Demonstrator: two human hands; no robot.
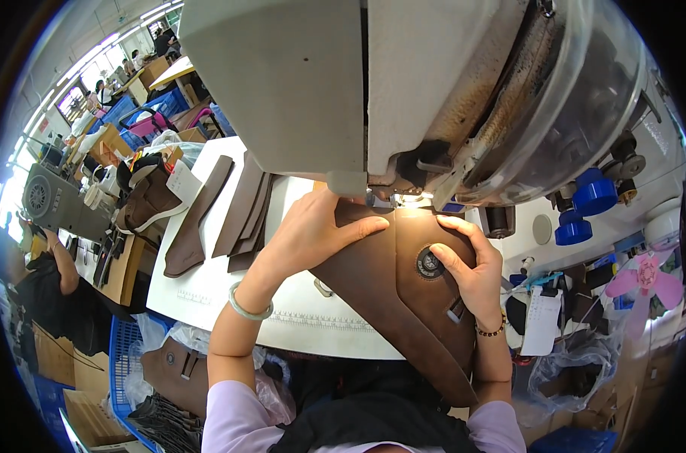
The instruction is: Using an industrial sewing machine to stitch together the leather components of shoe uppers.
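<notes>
A brown leather panel point(433, 302) with a round dark badge point(430, 262) and a small metal fitting point(455, 310) lies under the lit needle area of a sewing machine point(298, 83). A long brown leather strip point(381, 291) lies along its left side, its tail hanging over the near table edge. My left hand point(309, 230) holds the leather at the upper left, thumb stretched across the strip; its other fingers are mostly hidden. My right hand point(471, 268) grips the panel's right edge, thumb beside the badge and index finger near the needle. The needle tip itself is hard to see.
Brown leather strips point(199, 215) lie on the white table point(207, 298) at the left, beside a brown shoe point(150, 196). A blue basket point(120, 370) below holds more leather pieces. Blue-capped spools point(593, 195) and a pink fan point(645, 275) stand right. Another person point(60, 294) sits far left.
</notes>
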